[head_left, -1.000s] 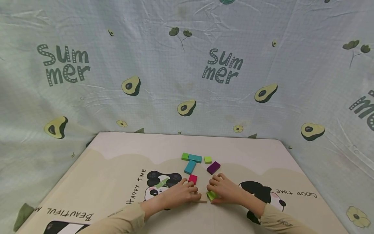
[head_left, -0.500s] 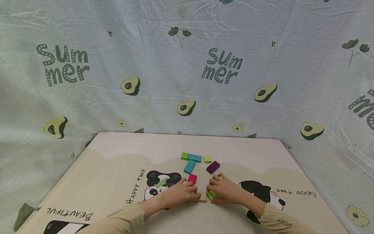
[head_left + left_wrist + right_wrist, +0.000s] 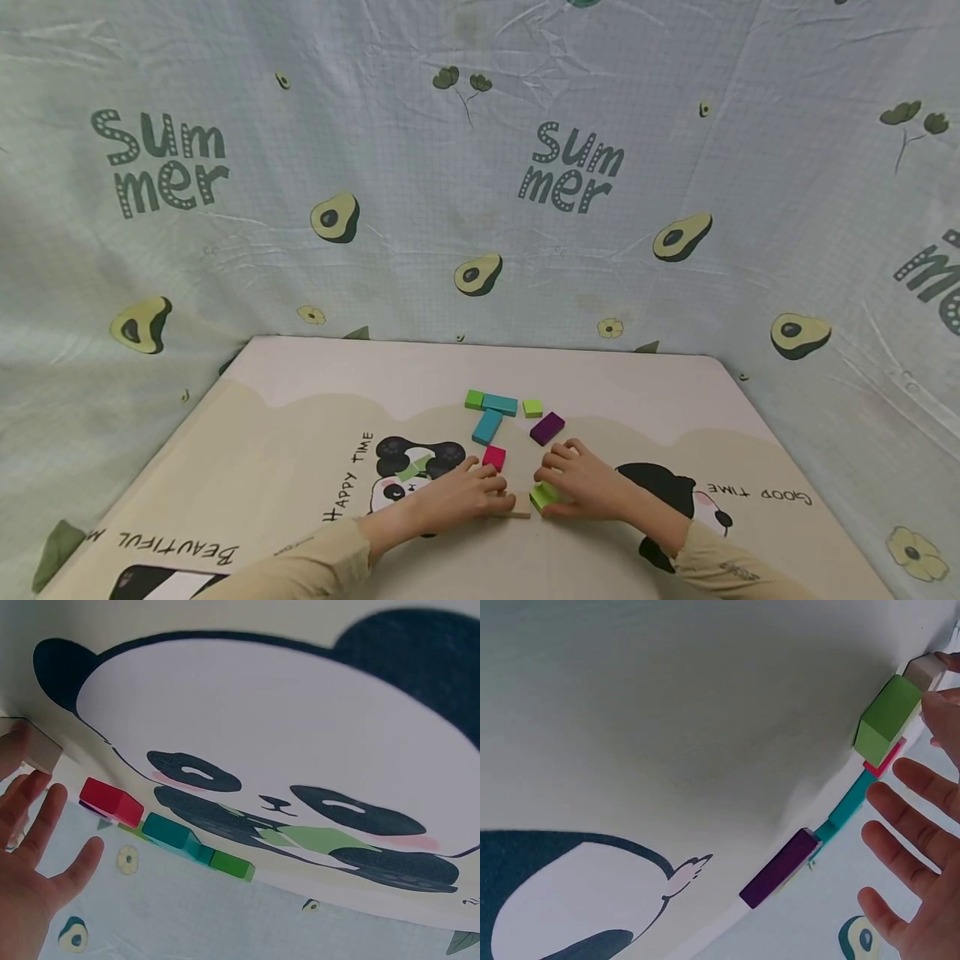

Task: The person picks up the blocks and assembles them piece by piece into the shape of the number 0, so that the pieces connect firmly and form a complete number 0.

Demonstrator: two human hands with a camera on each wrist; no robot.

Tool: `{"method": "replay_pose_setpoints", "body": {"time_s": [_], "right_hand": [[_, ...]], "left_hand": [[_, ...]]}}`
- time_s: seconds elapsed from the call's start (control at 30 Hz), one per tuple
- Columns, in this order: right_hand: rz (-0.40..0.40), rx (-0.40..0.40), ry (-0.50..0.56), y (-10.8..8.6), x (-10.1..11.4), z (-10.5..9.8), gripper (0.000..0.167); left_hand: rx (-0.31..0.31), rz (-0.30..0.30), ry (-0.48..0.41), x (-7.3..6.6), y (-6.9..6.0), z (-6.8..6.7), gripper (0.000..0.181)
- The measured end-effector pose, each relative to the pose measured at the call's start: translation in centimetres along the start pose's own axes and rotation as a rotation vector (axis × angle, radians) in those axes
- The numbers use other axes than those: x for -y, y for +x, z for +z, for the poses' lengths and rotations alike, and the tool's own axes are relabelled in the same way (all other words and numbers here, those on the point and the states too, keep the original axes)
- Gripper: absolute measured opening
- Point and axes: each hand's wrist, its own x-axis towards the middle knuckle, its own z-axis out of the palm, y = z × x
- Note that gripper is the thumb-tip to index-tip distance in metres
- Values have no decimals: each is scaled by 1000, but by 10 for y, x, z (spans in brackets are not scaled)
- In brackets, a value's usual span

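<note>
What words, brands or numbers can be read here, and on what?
"SUMMER": patterned cloth, twice whole, once cut off at right.
"HAPPY TIME": tabletop, running sideways.
"GOOD TIME": tabletop, upside down.
"BEAUTIFUL M": tabletop, upside down, seemingly cut off.
Too small or faint: print on left sleeve and right sleeve; marks on the cloth.
Cut off, unreadable: lettering at the left wrist view's right edge.
Blocks: none seen. No readable brand or number.
</note>
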Motion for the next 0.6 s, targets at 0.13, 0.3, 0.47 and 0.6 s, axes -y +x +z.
{"method": "replay_pose_setpoints", "body": {"time_s": [0.13,0.3,0.47,0.6], "right_hand": [[4,-1,0,-2,0,0,37],[-5,-6,-1,-2,1,2,36],[5,10,15,-1,3,2,36],[10,18,21,0,4,1,34]], "left_hand": [[-1,-3,-10,0,0,0,25],[7,-4,-3,0,0,1,26],[24,-11,-14,-1,0,1,27],[40,-18,-27,0,-1,0,28]]}}
